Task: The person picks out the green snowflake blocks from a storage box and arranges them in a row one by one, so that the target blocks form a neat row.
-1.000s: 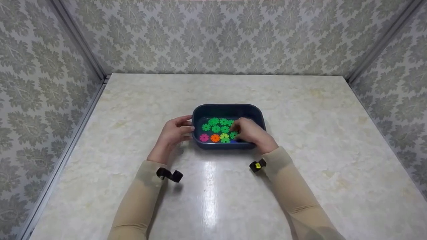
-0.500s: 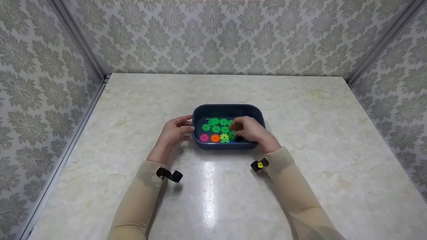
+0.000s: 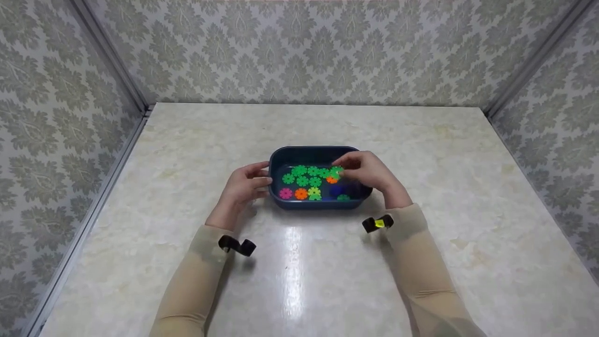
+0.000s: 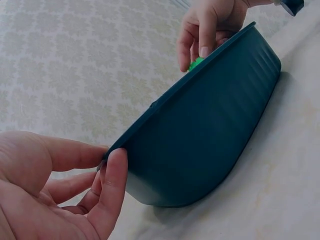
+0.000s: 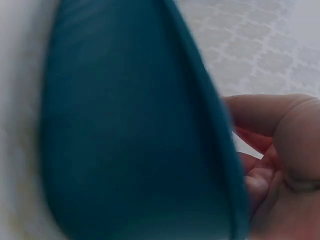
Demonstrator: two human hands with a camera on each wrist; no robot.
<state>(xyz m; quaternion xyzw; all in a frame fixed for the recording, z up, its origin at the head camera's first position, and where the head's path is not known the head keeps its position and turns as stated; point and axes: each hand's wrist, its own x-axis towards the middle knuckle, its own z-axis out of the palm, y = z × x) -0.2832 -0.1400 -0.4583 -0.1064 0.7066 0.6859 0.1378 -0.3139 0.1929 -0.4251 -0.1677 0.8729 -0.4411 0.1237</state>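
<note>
A dark blue bin (image 3: 318,205) (image 4: 200,125) (image 5: 125,120) holds flower-shaped discs. My left hand (image 3: 237,189) (image 4: 55,185) pinches its left rim between thumb and fingers. Over the bin's right part, my right hand (image 3: 372,172) (image 4: 215,22) (image 5: 285,150) pinches a green disc (image 3: 336,171) (image 4: 195,63) at the fingertips. An orange disc (image 3: 332,179) shows just below it. Several green discs (image 3: 302,180) lie to the left, with a pink disc (image 3: 285,193), another orange disc (image 3: 301,194) and a yellow-green disc (image 3: 314,192) in front of them.
The bin stands on a pale marbled table (image 3: 210,131), with patterned walls (image 3: 299,51) behind and at both sides. A dark blue disc (image 3: 336,190) and a green disc (image 3: 343,198) lie in the bin's front right. Black straps (image 3: 237,245) are at both wrists.
My right hand has risen and moved back and right, with a green disc at its fingertips. The blue disc beneath is uncovered. The left hand stays at the rim.
</note>
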